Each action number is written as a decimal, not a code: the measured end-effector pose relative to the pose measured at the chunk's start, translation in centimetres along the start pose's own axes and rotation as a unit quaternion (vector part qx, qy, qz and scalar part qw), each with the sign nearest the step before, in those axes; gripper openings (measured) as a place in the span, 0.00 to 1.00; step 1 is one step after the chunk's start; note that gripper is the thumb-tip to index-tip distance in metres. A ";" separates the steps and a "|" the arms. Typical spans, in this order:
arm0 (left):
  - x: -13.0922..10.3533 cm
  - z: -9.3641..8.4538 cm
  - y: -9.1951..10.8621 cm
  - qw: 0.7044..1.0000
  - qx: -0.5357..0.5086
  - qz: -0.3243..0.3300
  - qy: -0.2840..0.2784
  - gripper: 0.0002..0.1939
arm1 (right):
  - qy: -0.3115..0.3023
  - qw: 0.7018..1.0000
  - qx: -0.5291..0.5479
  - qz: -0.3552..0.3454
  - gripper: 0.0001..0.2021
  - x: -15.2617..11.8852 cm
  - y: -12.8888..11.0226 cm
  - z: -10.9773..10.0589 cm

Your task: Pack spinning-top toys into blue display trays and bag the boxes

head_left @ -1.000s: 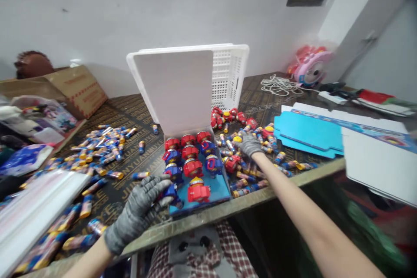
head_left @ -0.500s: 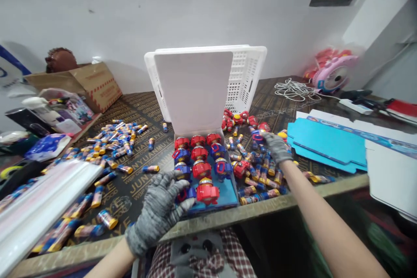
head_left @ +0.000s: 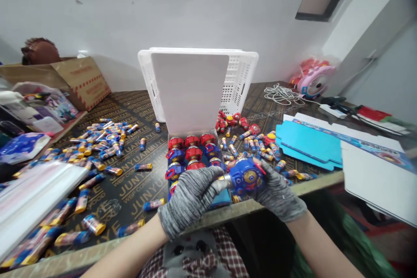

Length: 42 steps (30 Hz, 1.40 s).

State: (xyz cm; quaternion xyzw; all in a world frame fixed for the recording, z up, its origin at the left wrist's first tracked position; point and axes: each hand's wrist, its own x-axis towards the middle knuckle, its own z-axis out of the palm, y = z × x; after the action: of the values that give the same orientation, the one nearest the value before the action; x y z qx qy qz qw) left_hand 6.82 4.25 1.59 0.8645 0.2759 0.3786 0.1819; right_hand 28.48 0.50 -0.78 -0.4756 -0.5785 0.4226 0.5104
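A blue plastic toy (head_left: 247,177) with a round yellow-centred face is up in front of me, over the table's front edge. Gripping its body from the right is my right hand (head_left: 280,193), in a grey knit glove. My left hand (head_left: 192,197), gloved alike, has its thumb and fingers closed on the toy's silver and yellow end. Partly hidden behind the left hand stands an open display box (head_left: 192,91) with a tall white lid. Red toys (head_left: 193,153) and blue toys (head_left: 176,155) sit in rows inside it.
Small blue-and-yellow tubes (head_left: 114,169) lie scattered left and right of the box. Behind stands a white plastic basket (head_left: 249,74), red toys (head_left: 233,121) before it. Flat blue card pieces (head_left: 306,143) lie right; white sleeves (head_left: 35,200) lie left.
My right hand has come back from the pile at right, bringing a blue toy to the front. My left hand has moved right, from the box's corner onto the toy's end.
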 end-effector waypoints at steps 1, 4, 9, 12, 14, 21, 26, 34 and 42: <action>-0.3 0.3 0.1 1.000 0.010 -0.012 0.021 0.16 | 0.003 1.000 -0.002 -0.009 0.37 -0.1 -0.3 0.3; -1.0 0.6 0.0 0.999 0.022 -0.026 0.040 0.16 | 0.038 0.999 -0.016 -0.034 0.33 -0.4 -1.2 0.8; -2.5 -0.4 -1.8 0.999 0.046 -0.004 0.020 0.17 | 0.210 0.945 -0.222 -0.117 0.18 -0.7 -1.9 -0.6; -3.9 -0.1 -3.2 0.995 0.095 0.019 0.001 0.20 | 0.163 0.925 -0.301 -0.166 0.18 -0.8 -0.6 -1.7; -4.7 0.9 -3.8 0.987 0.151 0.047 0.002 0.16 | 0.089 0.922 -0.329 -0.185 0.18 -0.9 1.0 -1.6; -4.8 2.3 -3.9 0.970 0.223 0.090 0.033 0.09 | -0.048 0.845 -0.469 -0.251 0.20 -2.0 2.8 0.2; -6.8 -0.6 -4.6 0.970 0.218 0.068 0.078 0.16 | -0.149 0.798 -0.546 -0.208 0.19 -0.4 2.3 1.7; -8.1 -2.8 -7.0 0.972 0.220 0.034 0.074 0.09 | -0.092 0.822 -0.514 -0.227 0.38 1.1 1.5 2.7; -4.7 -4.4 -6.3 0.994 -0.019 0.011 -0.109 0.08 | -0.138 0.786 -0.523 -0.298 0.27 1.6 3.2 7.3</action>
State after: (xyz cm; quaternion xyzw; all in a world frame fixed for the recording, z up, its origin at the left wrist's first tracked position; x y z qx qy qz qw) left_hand -1.27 6.76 -1.41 0.9000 0.2377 0.2895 0.2228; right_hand 21.59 2.70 -4.51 -0.4108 -0.8880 -0.0568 0.1987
